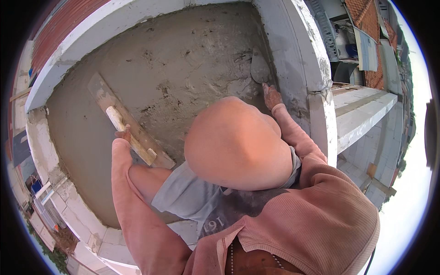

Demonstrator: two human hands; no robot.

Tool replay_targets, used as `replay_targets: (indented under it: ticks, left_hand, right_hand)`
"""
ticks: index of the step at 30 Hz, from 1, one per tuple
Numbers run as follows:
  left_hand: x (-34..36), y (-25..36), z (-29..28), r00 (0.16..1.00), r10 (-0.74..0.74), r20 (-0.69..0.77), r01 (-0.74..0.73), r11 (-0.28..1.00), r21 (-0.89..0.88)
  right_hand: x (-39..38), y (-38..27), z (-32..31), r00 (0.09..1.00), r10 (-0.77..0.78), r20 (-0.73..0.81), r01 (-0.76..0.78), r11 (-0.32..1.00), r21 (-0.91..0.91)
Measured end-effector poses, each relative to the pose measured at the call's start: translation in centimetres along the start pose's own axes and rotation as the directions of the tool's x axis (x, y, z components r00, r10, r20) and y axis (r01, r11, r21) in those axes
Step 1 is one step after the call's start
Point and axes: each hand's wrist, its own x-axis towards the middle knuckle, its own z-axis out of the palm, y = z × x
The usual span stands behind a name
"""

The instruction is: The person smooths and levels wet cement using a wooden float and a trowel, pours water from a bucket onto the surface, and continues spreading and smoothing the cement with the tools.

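My left hand (123, 134) is wrapped round the pale handle of a long wooden float (103, 94), whose board lies slantwise on the wet grey mortar (82, 151). At the right side my right hand (272, 97) grips a pointed trowel (259, 68). Its blade rests on the mortar close to the block wall, with some mortar smeared around it. The trowel's handle is hidden within my fingers. Around the trowel and toward the middle the mortar looks rough and pitted; on the left it appears smoother.
Low walls of pale blocks (293, 55) enclose the mortar. My bent knee (233, 142) stands between my hands and hides part of the surface. Beyond the right wall, a block ledge (366, 114) and tiled roofs (364, 16) lie lower down. A red metal roof (68, 25) shows at the far left.
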Motion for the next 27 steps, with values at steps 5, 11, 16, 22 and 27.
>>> replay_targets:
  ticks: [5, 11, 16, 22, 27]
  left_hand:
    - [-1.1, -1.6, 0.4, 0.997, 0.046, -0.067, -0.059, 0.977, -0.206]
    - [-4.7, 3.7, -0.5, 0.978, -0.161, 0.135, 0.184, 0.966, -0.183]
    - [-5.8, 5.0, 0.9, 0.97, -0.23, 0.075, 0.241, 0.945, -0.22]
    - [-4.3, 1.3, 1.4, 0.991, -0.13, 0.017, 0.127, 0.928, -0.35]
    - [-5.9, 3.4, 1.7, 0.987, -0.133, 0.088, 0.155, 0.925, -0.347]
  right_hand:
    - [1.1, 1.3, 2.2, 0.959, -0.237, -0.154, 0.227, 0.971, -0.079]
    - [-1.6, -7.3, 2.3, 0.98, -0.185, 0.069, 0.169, 0.966, 0.194]
    - [-8.2, -14.5, -6.3, 0.889, -0.273, 0.369, 0.322, 0.943, -0.079]
    - [-8.9, -14.8, -17.9, 0.861, -0.02, 0.508, -0.147, 0.947, 0.286]
    - [-13.0, -10.3, -23.4, 0.888, -0.001, 0.459, -0.115, 0.967, 0.226]
